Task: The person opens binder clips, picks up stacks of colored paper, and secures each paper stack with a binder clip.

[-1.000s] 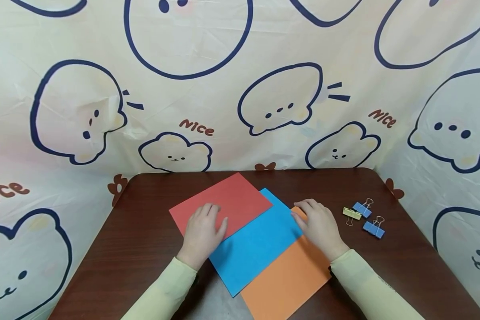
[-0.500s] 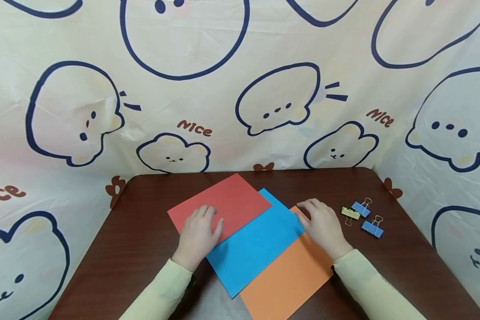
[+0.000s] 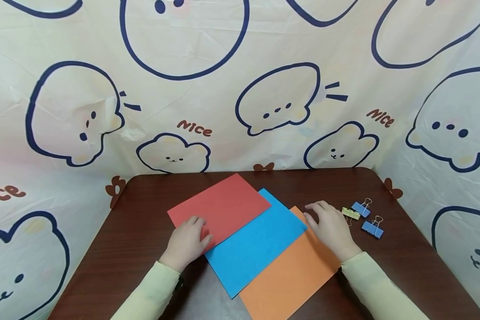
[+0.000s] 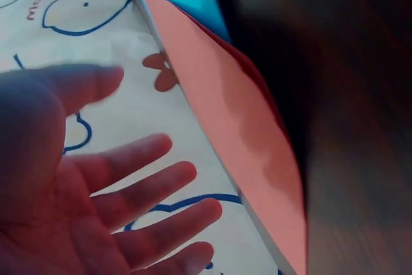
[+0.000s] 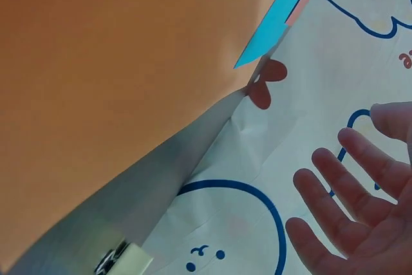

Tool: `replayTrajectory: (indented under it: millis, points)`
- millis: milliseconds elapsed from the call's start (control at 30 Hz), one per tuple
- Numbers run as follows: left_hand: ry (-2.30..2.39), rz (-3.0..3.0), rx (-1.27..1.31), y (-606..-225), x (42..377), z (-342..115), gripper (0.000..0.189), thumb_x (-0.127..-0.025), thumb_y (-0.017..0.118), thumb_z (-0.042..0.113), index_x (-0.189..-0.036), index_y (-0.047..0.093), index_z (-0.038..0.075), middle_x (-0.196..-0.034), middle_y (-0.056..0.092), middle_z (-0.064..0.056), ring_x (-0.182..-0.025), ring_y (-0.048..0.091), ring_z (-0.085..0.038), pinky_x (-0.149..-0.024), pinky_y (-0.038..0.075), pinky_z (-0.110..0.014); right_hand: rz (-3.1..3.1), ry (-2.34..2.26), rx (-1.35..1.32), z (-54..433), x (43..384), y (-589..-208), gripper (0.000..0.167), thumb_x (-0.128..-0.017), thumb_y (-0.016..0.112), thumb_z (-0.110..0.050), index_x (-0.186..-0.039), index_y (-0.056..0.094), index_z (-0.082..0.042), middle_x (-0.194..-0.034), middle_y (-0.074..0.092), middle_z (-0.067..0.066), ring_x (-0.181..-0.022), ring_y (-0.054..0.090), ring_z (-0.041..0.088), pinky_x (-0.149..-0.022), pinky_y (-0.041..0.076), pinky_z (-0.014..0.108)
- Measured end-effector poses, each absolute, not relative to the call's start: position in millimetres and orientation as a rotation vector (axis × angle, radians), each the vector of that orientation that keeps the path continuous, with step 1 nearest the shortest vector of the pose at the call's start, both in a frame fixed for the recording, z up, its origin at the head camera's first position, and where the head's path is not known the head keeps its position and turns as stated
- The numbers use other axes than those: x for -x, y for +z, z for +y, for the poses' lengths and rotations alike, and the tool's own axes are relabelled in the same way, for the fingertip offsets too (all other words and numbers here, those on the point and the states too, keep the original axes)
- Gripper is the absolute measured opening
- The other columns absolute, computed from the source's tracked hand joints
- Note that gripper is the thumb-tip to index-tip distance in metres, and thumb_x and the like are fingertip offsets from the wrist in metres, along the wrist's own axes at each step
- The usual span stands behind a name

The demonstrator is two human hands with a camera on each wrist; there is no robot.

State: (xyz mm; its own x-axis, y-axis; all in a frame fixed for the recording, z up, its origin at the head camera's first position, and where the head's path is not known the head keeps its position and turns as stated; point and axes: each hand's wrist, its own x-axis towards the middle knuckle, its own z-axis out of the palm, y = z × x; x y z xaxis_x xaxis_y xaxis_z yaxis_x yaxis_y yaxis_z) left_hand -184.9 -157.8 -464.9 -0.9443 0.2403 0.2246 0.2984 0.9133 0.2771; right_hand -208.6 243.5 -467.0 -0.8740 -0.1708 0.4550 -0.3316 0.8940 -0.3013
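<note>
Three overlapping paper sheets lie slantwise on the table: a red sheet [image 3: 228, 204] on top at the left, a blue sheet [image 3: 256, 249] in the middle, an orange sheet [image 3: 288, 280] lowest at the right. My left hand [image 3: 186, 242] hovers over the red sheet's near left edge; in the left wrist view that hand [image 4: 122, 204] is spread, with a gap to the red sheet [image 4: 225, 120]. Over the orange sheet's far right edge is my right hand [image 3: 332, 229]. Its fingers [image 5: 354, 204] look relaxed and hold nothing in the right wrist view.
Two blue binder clips [image 3: 372, 229] and a yellow binder clip [image 3: 351, 213] lie to the right of my right hand. A grey surface [image 3: 222, 295] shows below the blue sheet. Behind the dark brown table [image 3: 132, 240] hangs a cartoon-printed cloth [image 3: 224, 102].
My left hand has drawn back toward the near left, uncovering more of the red sheet. The right hand has shifted right, and the orange sheet's right corner now shows slightly farther right.
</note>
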Motion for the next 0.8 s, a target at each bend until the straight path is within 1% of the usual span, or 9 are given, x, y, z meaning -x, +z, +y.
replayTrajectory:
  millis: [133,233,300,433,600,800]
  points:
    - [-0.408,-2.973,0.423,-467.7,185.9,-166.6,0.053,-0.089,0.082,0.034,-0.127,0.065,0.001,-0.122,0.066,-0.019,-0.106,0.067,-0.036,-0.088,0.059,-0.052,-2.655,0.53,-0.339,250.1,206.4,-467.7,0.026,-0.098,0.071,-0.023,-0.116,0.073,-0.005,-0.117,0.07,0.018,-0.101,0.069,0.037,-0.086,0.057,0.057]
    - [-0.385,-3.017,0.412,-469.1,187.0,-171.1,0.055,-0.089,0.081,0.036,-0.13,0.064,0.002,-0.127,0.064,-0.02,-0.111,0.066,-0.039,-0.092,0.057,-0.056,-2.655,0.532,-0.335,254.3,205.6,-467.9,0.026,-0.098,0.072,-0.022,-0.116,0.073,-0.004,-0.116,0.07,0.019,-0.1,0.07,0.037,-0.084,0.058,0.057]
    - [-0.363,-3.034,0.417,-469.8,187.8,-173.3,0.055,-0.088,0.082,0.036,-0.13,0.064,0.003,-0.127,0.064,-0.02,-0.111,0.065,-0.04,-0.092,0.057,-0.058,-2.654,0.538,-0.332,256.8,205.5,-467.8,0.025,-0.097,0.072,-0.021,-0.116,0.074,-0.004,-0.116,0.07,0.019,-0.098,0.071,0.036,-0.082,0.058,0.055]
    - [-0.3,-3.067,0.437,-472.2,188.8,-176.4,0.059,-0.085,0.085,0.035,-0.131,0.064,0.004,-0.127,0.063,-0.019,-0.112,0.063,-0.04,-0.091,0.057,-0.057,-2.668,0.564,-0.311,259.7,204.5,-466.2,0.025,-0.098,0.071,-0.02,-0.116,0.073,-0.004,-0.116,0.069,0.02,-0.096,0.071,0.037,-0.08,0.059,0.054]
    - [-0.29,-3.128,0.429,-477.5,189.4,-178.3,0.062,-0.084,0.086,0.034,-0.133,0.063,0.004,-0.131,0.061,-0.018,-0.115,0.061,-0.04,-0.091,0.058,-0.055,-2.698,0.556,-0.281,262.4,203.5,-464.7,0.026,-0.099,0.07,-0.021,-0.118,0.073,-0.004,-0.119,0.069,0.021,-0.099,0.071,0.038,-0.083,0.059,0.056]
    - [-0.299,-3.137,0.43,-479.0,190.4,-177.9,0.061,-0.084,0.086,0.033,-0.132,0.063,0.003,-0.129,0.061,-0.018,-0.111,0.063,-0.039,-0.089,0.059,-0.052,-2.707,0.545,-0.242,267.4,203.3,-461.9,0.027,-0.099,0.069,-0.022,-0.118,0.073,-0.003,-0.121,0.068,0.023,-0.1,0.071,0.04,-0.082,0.059,0.056]
